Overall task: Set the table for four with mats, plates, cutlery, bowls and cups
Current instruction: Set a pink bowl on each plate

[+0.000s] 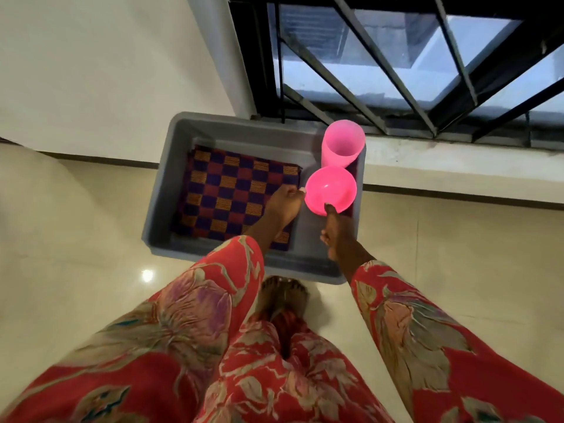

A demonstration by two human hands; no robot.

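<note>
Pink bowl (pixel 330 189) held up over the right end of a grey tub (pixel 158 209), opening facing the camera. Right hand (pixel 335 233) grips it at its lower rim, thumb tip over the edge; the other fingers are hidden behind the bowl. Pink cup (pixel 343 143) just beyond the bowl, upright, mouth open toward the camera, farther from the hands; what carries it cannot be told. Left hand (pixel 285 203) just left of the bowl, fingers curled and pinching the right edge of a checked mat (pixel 232 190), purple, red and orange, lying flat in the tub. Tub sits on a pale tiled floor (pixel 76 239) below a barred window (pixel 396 56). Red floral sleeves (pixel 213 300) on both arms. One bare foot (pixel 283 296) near the tub's close edge.
</note>
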